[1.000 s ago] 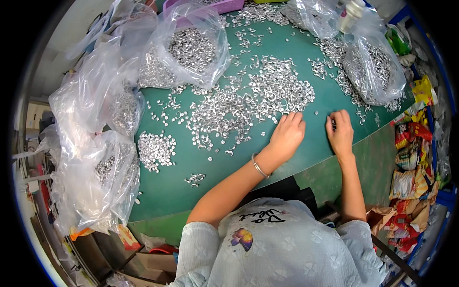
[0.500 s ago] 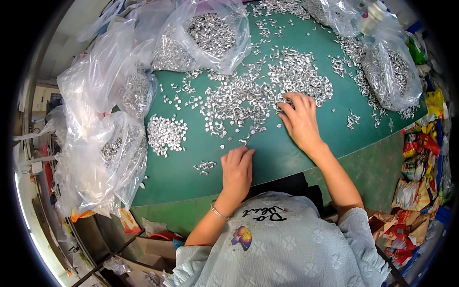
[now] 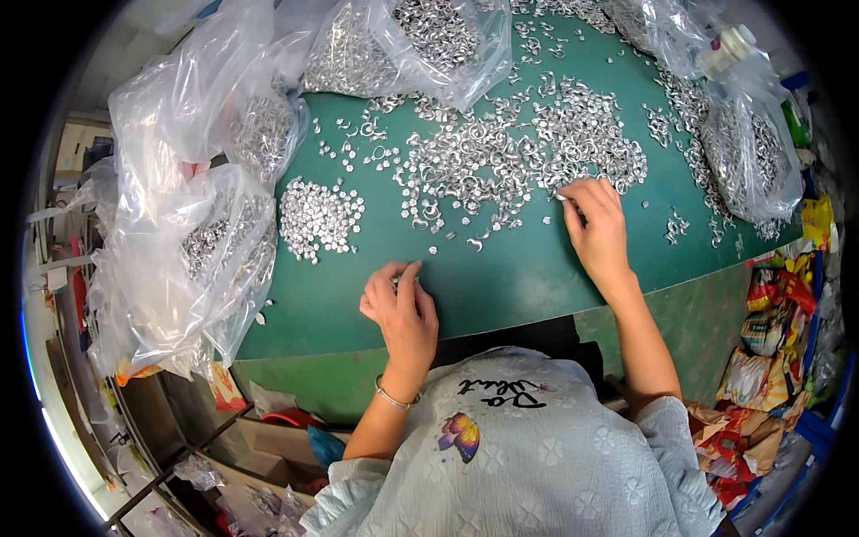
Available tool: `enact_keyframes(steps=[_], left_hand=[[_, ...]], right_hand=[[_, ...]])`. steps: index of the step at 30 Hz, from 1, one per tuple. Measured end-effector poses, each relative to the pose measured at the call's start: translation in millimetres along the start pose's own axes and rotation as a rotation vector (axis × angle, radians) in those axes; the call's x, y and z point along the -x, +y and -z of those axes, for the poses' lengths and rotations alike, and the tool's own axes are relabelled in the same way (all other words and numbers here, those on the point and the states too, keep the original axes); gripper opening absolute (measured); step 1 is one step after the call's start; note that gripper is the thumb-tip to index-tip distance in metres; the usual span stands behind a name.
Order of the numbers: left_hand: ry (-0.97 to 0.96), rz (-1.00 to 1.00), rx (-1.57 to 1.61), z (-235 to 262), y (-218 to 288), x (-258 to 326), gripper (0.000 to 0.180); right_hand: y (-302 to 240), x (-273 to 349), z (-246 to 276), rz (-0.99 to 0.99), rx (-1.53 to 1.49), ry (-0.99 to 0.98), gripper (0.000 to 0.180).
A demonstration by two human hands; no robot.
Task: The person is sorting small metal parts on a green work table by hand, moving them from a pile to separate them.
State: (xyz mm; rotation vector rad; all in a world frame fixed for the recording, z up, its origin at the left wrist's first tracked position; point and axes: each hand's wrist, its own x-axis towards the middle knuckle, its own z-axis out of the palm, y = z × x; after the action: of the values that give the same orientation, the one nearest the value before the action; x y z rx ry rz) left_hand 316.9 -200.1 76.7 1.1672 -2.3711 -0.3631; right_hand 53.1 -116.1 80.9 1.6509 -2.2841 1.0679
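My left hand (image 3: 403, 315) is over the near part of the green table, its fingers curled in. A bit of silvery metal (image 3: 395, 283) shows between its thumb and fingers; how many pieces are there is hidden. My right hand (image 3: 598, 228) is at the near edge of the right-hand heap of small curved metal pieces (image 3: 591, 134), thumb and fingertips drawn together. A small silvery piece (image 3: 561, 197) shows at its fingertips. Another heap of curved metal pieces (image 3: 470, 170) lies left of it. Farther left is a pile of small flower-shaped metal pieces (image 3: 320, 217).
Clear plastic bags of metal parts stand along the table's left side (image 3: 228, 242), far edge (image 3: 434, 40) and right side (image 3: 747, 152). A white bottle (image 3: 729, 46) is at the far right. Colourful packages (image 3: 761, 331) lie beside the table on the right.
My left hand has moved left, over where a small group of curved pieces lay, and its fingers have curled. My right hand has drawn back from the heap, bringing its fingertips together. The view has shifted slightly.
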Motion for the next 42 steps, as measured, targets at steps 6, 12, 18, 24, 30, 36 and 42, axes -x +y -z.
enact_keyframes(steps=[6, 12, 18, 24, 30, 36, 42], left_hand=[[0.027, 0.021, 0.014, 1.3, -9.3, -1.2, 0.031], [0.04, 0.046, 0.099, -1.5, -18.4, 2.0, 0.032], [0.017, 0.018, 0.163, 7.9, 0.5, -2.9, 0.035], [-0.044, -0.048, 0.216, -6.9, 20.9, -5.3, 0.035], [-0.049, -0.008, 0.195, -6.7, 16.2, -3.0, 0.033], [-0.062, -0.002, 0.193, -3.5, 14.4, -1.8, 0.034], [-0.065, -0.035, 0.208, -8.4, 22.4, -13.3, 0.033]], right_hand=[[0.6, -2.2, -4.4, 0.075, 0.088, -0.101, 0.009], [1.9, 7.9, 13.9, -0.227, -0.144, -0.064, 0.01], [0.4, 39.2, 46.2, -0.762, -0.856, -0.316, 0.011], [-15.9, 51.6, 40.3, -1.147, -1.746, -0.25, 0.021], [-7.4, 56.1, 52.1, -1.052, -1.392, -0.147, 0.017], [53.0, 56.5, 85.3, -0.229, 0.421, 0.081, 0.009], [73.6, 65.9, 86.6, -0.404, 0.0, 0.18, 0.013]])
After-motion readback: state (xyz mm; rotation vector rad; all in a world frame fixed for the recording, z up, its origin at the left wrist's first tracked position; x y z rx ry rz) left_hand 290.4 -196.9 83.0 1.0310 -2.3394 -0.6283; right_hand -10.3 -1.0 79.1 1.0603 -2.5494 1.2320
